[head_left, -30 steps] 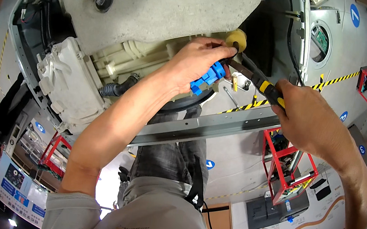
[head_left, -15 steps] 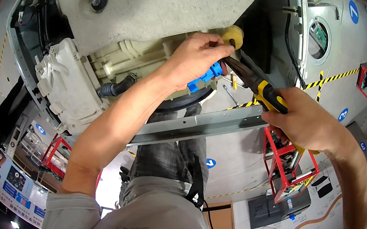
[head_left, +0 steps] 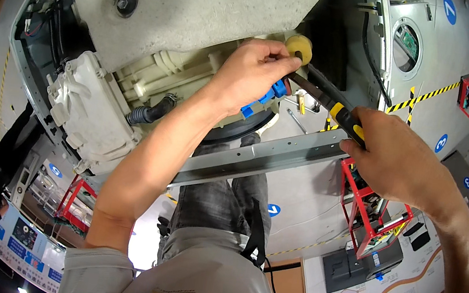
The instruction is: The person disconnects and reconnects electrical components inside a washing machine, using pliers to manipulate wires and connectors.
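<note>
My left hand [head_left: 257,74] reaches into the open cabinet of what looks like a washing machine. Its thumb and fingertips are pinched together beside a yellowish round part [head_left: 299,48]; what they hold is hidden. Just under that hand sits a blue plastic part [head_left: 279,88]. My right hand [head_left: 394,155] grips pliers [head_left: 345,116] by their black and yellow handles, with the jaws pointing at my left fingertips. Whether the jaws bite on anything cannot be seen. Above both hands spans a pale concrete counterweight [head_left: 201,5] with bolts.
A steel crossbar [head_left: 264,151] runs below my hands. To the left are a white plastic housing [head_left: 90,116] and a ribbed grey hose [head_left: 152,111]. A yellow-handled tool [head_left: 301,103] lies on the floor. Red-framed stands [head_left: 366,218] and a person in black [head_left: 6,155] are farther off.
The handles of the pliers look closer together, and my right hand has turned slightly, its knuckles more in view. My left hand keeps its pinch in nearly the same place.
</note>
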`<action>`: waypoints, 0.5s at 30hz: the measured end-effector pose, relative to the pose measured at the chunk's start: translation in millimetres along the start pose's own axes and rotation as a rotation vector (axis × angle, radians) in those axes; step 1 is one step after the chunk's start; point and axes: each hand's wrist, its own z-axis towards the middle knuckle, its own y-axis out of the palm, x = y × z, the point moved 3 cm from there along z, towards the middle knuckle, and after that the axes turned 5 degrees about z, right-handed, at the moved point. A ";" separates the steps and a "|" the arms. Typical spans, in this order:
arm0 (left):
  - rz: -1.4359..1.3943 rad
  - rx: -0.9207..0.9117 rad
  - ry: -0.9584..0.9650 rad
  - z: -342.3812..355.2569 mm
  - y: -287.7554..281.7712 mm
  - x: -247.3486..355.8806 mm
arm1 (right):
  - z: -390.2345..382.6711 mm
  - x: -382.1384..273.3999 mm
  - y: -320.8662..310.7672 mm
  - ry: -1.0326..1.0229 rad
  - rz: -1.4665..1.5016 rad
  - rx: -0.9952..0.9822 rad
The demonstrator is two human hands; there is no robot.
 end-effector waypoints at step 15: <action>0.106 -0.034 0.001 3.0 1.8 -5.1 | 1.5 -7.3 -14.3 0.191 0.327 -0.224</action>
